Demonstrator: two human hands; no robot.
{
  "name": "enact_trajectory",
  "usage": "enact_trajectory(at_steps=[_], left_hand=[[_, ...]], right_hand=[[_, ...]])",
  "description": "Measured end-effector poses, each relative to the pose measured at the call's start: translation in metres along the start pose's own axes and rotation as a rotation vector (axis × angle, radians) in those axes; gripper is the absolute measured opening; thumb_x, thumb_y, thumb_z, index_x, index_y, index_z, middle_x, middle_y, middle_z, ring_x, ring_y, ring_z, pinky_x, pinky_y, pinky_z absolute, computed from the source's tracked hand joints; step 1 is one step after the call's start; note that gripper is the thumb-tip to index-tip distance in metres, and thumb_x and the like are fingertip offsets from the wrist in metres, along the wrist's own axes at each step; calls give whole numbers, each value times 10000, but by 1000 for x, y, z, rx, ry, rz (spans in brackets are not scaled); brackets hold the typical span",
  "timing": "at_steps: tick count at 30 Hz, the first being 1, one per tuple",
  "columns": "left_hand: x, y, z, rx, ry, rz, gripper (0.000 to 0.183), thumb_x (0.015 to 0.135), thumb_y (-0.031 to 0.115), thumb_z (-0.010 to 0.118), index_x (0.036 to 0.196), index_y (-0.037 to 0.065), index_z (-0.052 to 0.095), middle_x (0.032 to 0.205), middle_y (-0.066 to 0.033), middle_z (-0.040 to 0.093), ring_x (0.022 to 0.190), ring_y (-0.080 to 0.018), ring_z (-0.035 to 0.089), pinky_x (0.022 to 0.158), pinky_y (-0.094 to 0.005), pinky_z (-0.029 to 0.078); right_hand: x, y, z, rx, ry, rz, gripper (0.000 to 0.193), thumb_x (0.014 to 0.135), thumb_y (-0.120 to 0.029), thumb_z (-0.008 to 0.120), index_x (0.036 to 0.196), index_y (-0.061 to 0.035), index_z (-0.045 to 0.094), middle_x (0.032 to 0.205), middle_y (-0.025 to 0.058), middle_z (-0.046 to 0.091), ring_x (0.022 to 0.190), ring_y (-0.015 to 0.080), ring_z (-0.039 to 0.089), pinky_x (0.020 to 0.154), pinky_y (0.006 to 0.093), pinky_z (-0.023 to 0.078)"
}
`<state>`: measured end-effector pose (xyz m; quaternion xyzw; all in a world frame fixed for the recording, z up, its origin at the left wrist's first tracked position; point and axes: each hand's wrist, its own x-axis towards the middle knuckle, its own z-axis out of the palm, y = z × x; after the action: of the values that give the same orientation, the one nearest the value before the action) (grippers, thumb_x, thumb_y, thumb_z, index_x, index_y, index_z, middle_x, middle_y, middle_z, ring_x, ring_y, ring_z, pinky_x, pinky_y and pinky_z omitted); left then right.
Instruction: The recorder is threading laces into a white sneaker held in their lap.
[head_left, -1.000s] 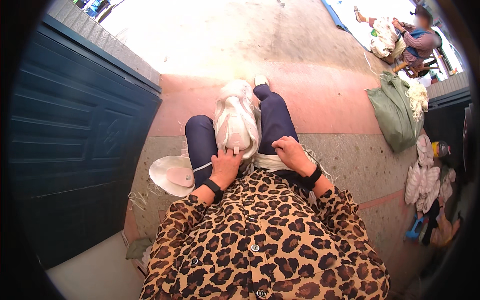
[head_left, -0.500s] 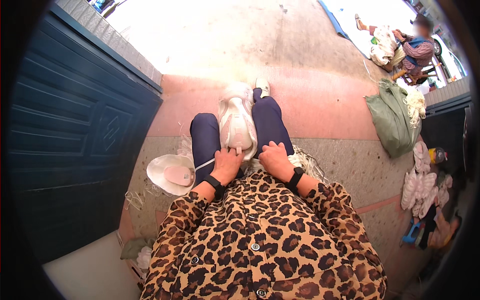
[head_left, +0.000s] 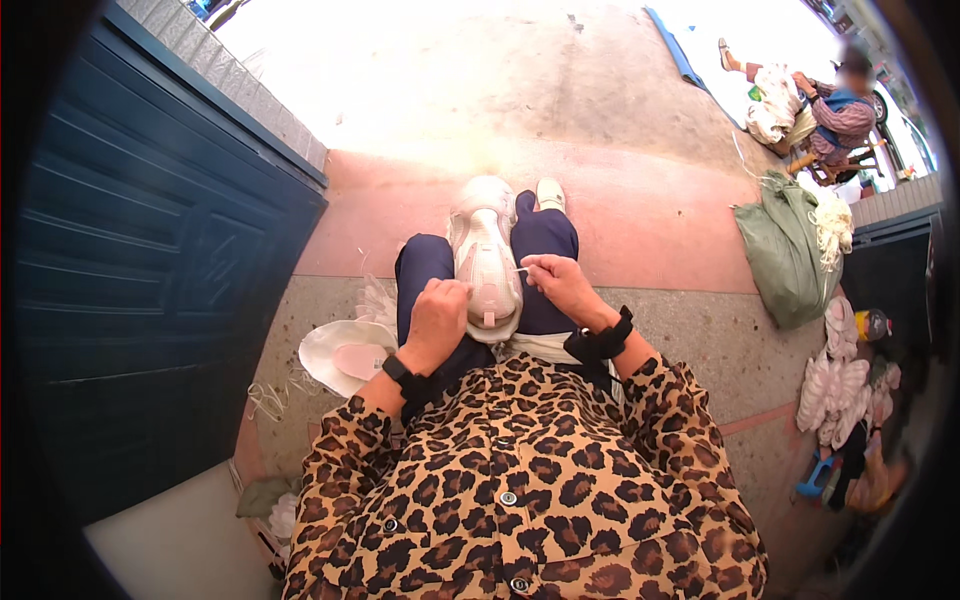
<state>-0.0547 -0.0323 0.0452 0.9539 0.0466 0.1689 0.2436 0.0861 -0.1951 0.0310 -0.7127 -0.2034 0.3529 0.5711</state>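
A pale white and pink sneaker [head_left: 486, 255] lies on my lap between my knees, toe pointing away. My left hand [head_left: 437, 318] is closed at the sneaker's left side near its heel, pinching a thin white lace end. My right hand [head_left: 562, 284] is closed at the sneaker's right side, pinching the other white lace end close to the tongue. Both wrists wear black bands. My leopard-print sleeves fill the lower part of the view.
A second shoe upper [head_left: 345, 355] lies on the speckled floor at my left, beside loose white laces [head_left: 275, 397]. A dark blue door [head_left: 150, 280] stands at left. A green sack [head_left: 785, 255] and piled shoes [head_left: 845, 385] sit at right. Another person [head_left: 835, 110] sits far back right.
My right hand has lifted from my lap to the sneaker's right side and taken hold of a lace end. My left hand has shifted a little to the sneaker's left.
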Motion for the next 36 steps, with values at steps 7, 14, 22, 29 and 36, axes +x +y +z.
enact_trajectory(at_steps=[7, 14, 22, 29, 36], left_hand=[[47, -24, 37, -79, -17, -98, 148, 771, 100, 569, 852, -20, 600, 817, -155, 597, 822, -312, 549, 749, -380, 432], [64, -32, 51, -41, -92, -179, 126, 731, 105, 612, 791, -6, 614, 776, -155, 595, 785, -313, 563, 706, -379, 445], [67, -36, 59, -146, -96, -324, 122, 721, 138, 622, 737, 18, 637, 744, -165, 606, 731, -321, 587, 667, -381, 464], [67, -38, 64, -279, -75, -472, 140, 707, 147, 632, 749, 15, 656, 709, -165, 620, 682, -299, 614, 632, -349, 483], [69, -34, 58, -323, -78, -515, 156, 708, 162, 633, 746, 13, 657, 683, -161, 622, 641, -271, 624, 594, -327, 483]], right_hand=[[34, 12, 5, -77, 5, -21, 225, 799, -70, 548, 959, 78, 604, 851, 129, 650, 763, 130, 588, 691, 249, 457], [48, 20, 1, -46, 5, -57, 201, 781, -72, 545, 913, 59, 622, 806, 139, 649, 724, 170, 606, 674, 268, 461], [56, 28, 5, -556, 70, -88, 180, 779, -149, 527, 789, -5, 635, 770, 194, 611, 761, 331, 588, 688, 392, 455], [58, 27, 19, -423, 201, -215, 148, 780, -156, 549, 784, -29, 626, 811, 156, 580, 809, 310, 563, 717, 379, 448], [60, 30, 28, -551, 234, -145, 137, 777, -151, 555, 778, -30, 619, 832, 141, 555, 833, 303, 546, 720, 383, 445]])
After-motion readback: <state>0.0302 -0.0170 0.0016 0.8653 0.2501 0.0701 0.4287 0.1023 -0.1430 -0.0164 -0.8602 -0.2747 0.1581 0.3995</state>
